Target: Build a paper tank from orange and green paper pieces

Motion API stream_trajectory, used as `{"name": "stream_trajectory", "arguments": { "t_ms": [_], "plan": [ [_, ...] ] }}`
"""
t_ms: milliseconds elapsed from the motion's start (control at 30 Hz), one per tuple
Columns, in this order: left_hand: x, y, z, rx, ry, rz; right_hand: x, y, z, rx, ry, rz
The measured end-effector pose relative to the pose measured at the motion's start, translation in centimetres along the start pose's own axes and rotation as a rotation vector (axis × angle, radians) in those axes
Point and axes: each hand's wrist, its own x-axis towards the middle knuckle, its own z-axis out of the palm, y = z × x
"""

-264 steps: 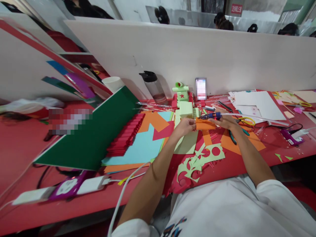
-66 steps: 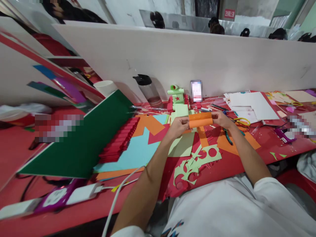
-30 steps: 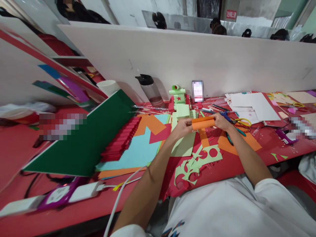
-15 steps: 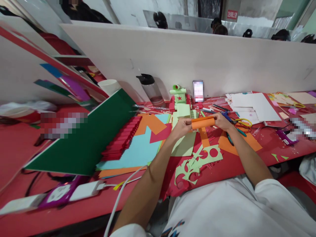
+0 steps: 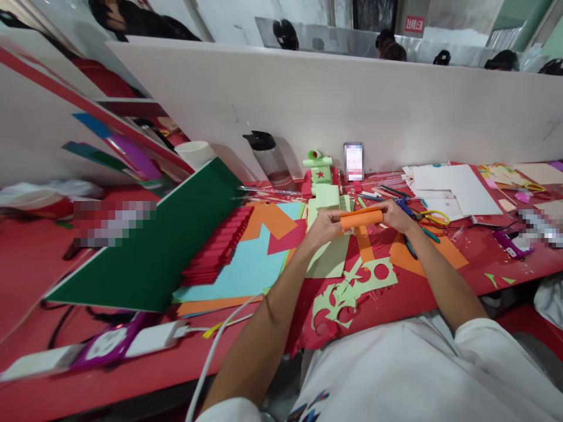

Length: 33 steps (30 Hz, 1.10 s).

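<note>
Head view: over the red table [image 5: 409, 287], just right of the frame's centre, the left hand [image 5: 326, 226] and right hand [image 5: 394, 215] pinch opposite ends of an orange paper roll [image 5: 362, 220]. It is probably light and easily crushed, best held by those ends; it looks smooth, with a darker strip [image 5: 363, 211] along its top

Plain orange on the rolled paper [image 5: 363, 220]. Flat red across the table [image 5: 48, 258], crimson on the stack of strips [image 5: 215, 249]. Dark green on the board [image 5: 149, 246], pale green with a red star on the paper model [image 5: 320, 176]. Light blue on the sheet [image 5: 250, 264], yellow on the scissor handles [image 5: 447, 218].
</note>
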Motion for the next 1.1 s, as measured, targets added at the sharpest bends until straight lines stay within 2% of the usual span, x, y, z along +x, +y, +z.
{"name": "stream_trajectory", "arguments": {
  "t_ms": [300,600,867,1100],
  "plan": [
    [0.17,0.19,0.23,0.003,0.014,0.075,-0.07,-0.08,0.11,-0.021,-0.021,-0.011],
    [-0.19,0.19,-0.02,0.043,0.024,0.018,-0.06,-0.2,0.17,-0.018,-0.037,-0.04],
    [0.04,0.14,0.06,-0.012,-0.001,0.116,-0.37,-0.76,0.31,-0.049,-0.02,-0.019],
    [-0.07,0.42,0.05,-0.014,0.006,0.133,-0.23,-0.48,0.49,-0.053,-0.012,-0.088]
  ]
}}
